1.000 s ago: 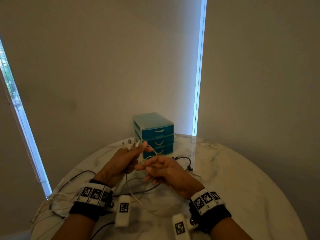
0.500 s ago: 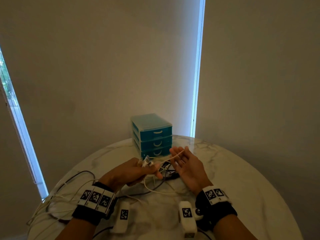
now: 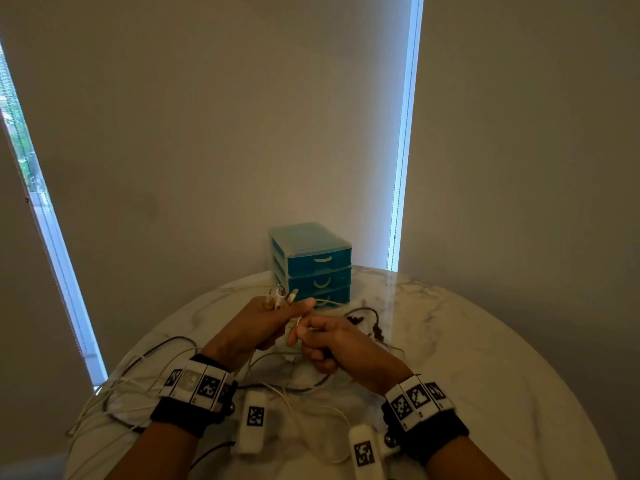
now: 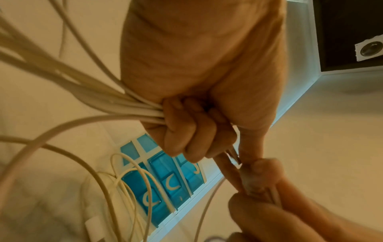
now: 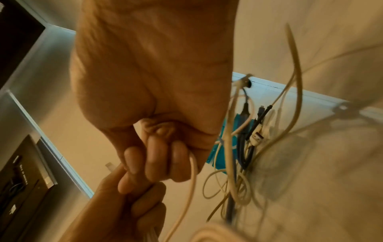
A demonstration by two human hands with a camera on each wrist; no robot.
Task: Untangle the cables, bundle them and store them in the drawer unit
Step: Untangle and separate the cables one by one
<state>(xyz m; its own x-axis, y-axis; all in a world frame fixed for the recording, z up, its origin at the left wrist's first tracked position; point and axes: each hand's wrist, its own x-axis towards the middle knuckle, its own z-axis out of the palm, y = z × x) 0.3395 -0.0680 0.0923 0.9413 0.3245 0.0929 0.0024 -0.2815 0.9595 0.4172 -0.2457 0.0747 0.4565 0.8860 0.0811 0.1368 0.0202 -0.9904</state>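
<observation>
White cables bunched in left hand; one strand pinched by right hand.
Snagging risked if pulled: loops on table remain tangled.

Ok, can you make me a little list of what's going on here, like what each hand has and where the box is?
left hand: grips a bunch of white cables, plug ends sticking up past the fingers
right hand: curled round one white cable, right next to the left hand
drawer unit: blue, three drawers, all shut, at the far side of the table
black cable: loose on the table, near the drawer unit
stored so far: nothing visible
</observation>
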